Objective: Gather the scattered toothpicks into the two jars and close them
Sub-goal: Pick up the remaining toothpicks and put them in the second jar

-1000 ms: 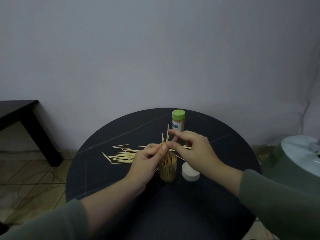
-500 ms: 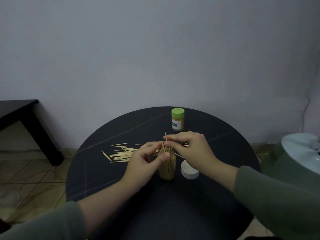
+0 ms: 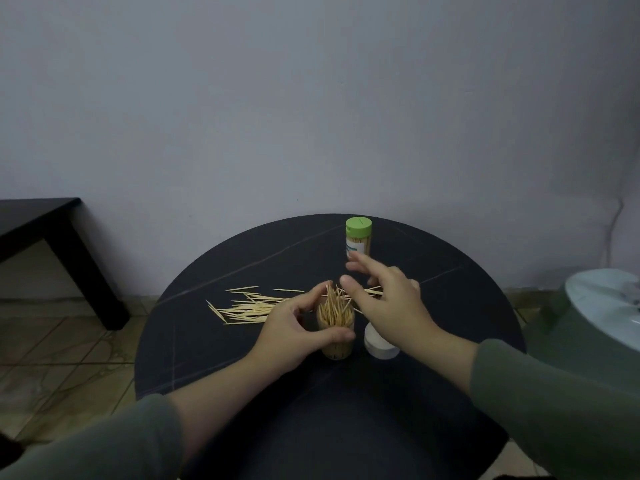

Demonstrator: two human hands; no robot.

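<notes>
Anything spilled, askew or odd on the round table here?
Yes: loose toothpicks lie scattered on the black table, left of the open jar, whose toothpicks stand unevenly above its rim. Its white lid lies beside it.

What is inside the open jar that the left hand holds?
The open jar holds upright toothpicks that stick out above its rim. The left hand covers part of its wall.

Open jar (image 3: 336,327) mid-table (image 3: 207,358), lid (image 3: 379,346) just right, loose toothpicks (image 3: 247,308) left, capped jar (image 3: 358,240) behind.
</notes>
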